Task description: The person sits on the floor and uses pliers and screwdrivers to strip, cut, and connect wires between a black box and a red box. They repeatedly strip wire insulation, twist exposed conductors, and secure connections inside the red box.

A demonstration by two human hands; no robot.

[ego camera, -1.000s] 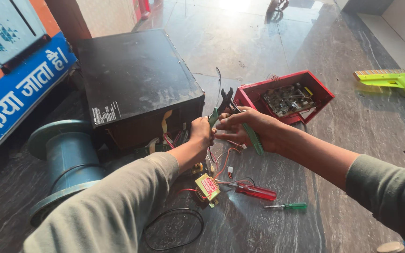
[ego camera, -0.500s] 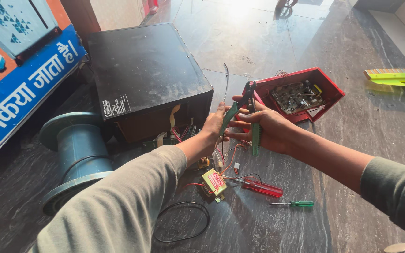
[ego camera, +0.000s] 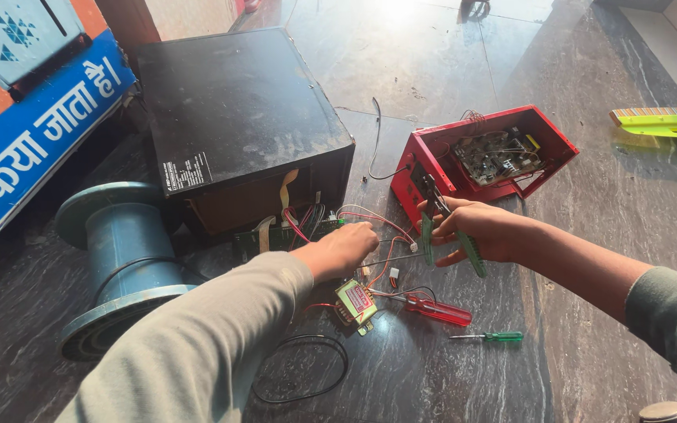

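Observation:
My right hand [ego camera: 479,229] grips a pair of pliers with green handles [ego camera: 470,252], jaws pointing up towards the red box. My left hand [ego camera: 342,249] is closed around thin wires [ego camera: 389,258] that run between the two hands, just in front of the black metal case [ego camera: 237,117]. Red and white wires [ego camera: 358,213] trail from the case's open front. Below the hands lies a small transformer [ego camera: 354,301] with a yellow label, wired to the bundle.
An open red box [ego camera: 432,153] holding a circuit board sits behind my right hand. A red-handled screwdriver [ego camera: 436,311] and a small green one [ego camera: 499,337] lie on the dark stone floor. A blue spool [ego camera: 123,251] stands left; a black cable loop [ego camera: 303,376] lies near.
Both hands have dropped lower and moved apart. The pliers went right with my right hand; my left hand now holds the wires nearer the black case.

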